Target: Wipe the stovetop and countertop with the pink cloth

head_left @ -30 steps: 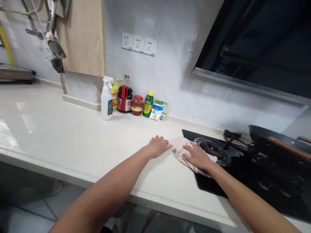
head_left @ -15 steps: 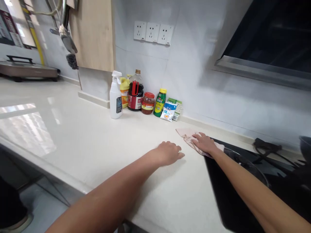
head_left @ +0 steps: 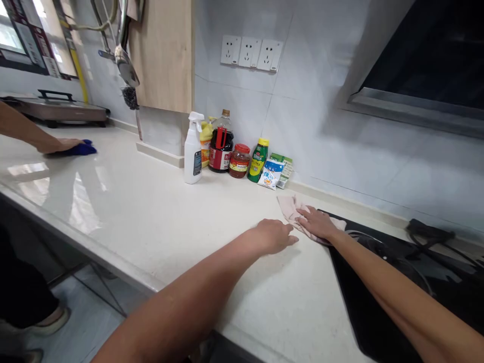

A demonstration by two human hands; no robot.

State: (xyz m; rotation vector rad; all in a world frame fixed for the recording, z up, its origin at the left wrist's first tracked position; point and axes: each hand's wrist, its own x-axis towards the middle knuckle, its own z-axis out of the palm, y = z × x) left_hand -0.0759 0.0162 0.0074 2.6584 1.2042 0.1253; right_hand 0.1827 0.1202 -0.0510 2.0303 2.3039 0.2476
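1. Pale pink cloth (head_left: pixel 289 205): lies beneath the fingers of the right hand (head_left: pixel 316 222), one corner extending past the fingertips toward the wall; its opposite end reaches onto the black hob (head_left: pixel 351 297), the rest onto the pale countertop (head_left: pixel 170 222).
2. Left hand (head_left: pixel 275 236): just beside the cloth's near edge.
3. Concealed parts: the right hand and wrist cover the middle of the cloth; the left palm is turned from view, and whether it touches the countertop cannot be told. The hob is cut off at the frame's edge, its burner partly behind the right forearm.
4. Right fingers: spread, laid flat upon the cloth.
5. Left fingers: loosely bent, thumb and forefinger parted, with nothing visible between them.
6. Far left: another person's hand (head_left: pixel 62 145) on a blue cloth (head_left: pixel 83 148).
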